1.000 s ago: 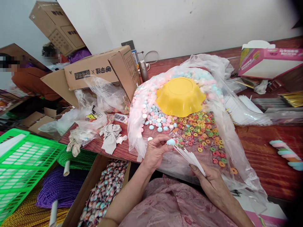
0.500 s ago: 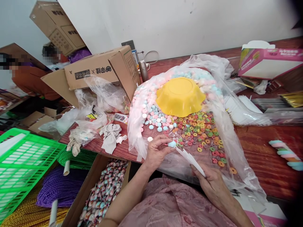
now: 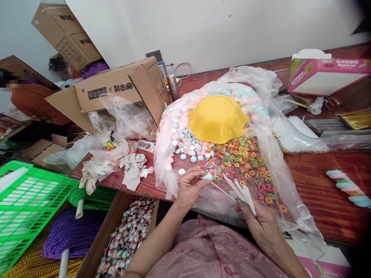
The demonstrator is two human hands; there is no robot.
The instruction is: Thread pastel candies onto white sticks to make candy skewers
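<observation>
A small pale blue oval candy (image 3: 206, 177) sits pinched at the tips of the left hand (image 3: 189, 188), with one thin white paper stick running from it toward a fanned bundle of thin white paper sticks (image 3: 242, 194) gripped in the right hand (image 3: 257, 224), low over crumpled clear plastic.

Red wooden table (image 3: 324, 193): candy bag (image 3: 278, 162), carton (image 3: 116, 87), perhaps gloves (image 3: 133, 170).

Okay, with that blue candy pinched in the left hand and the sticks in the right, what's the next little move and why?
Probably push the stick fully home: the left hand pinches the pale blue round candy with one thin white stick meeting it, while the right hand grips the fanned bundle of white sticks.
</observation>
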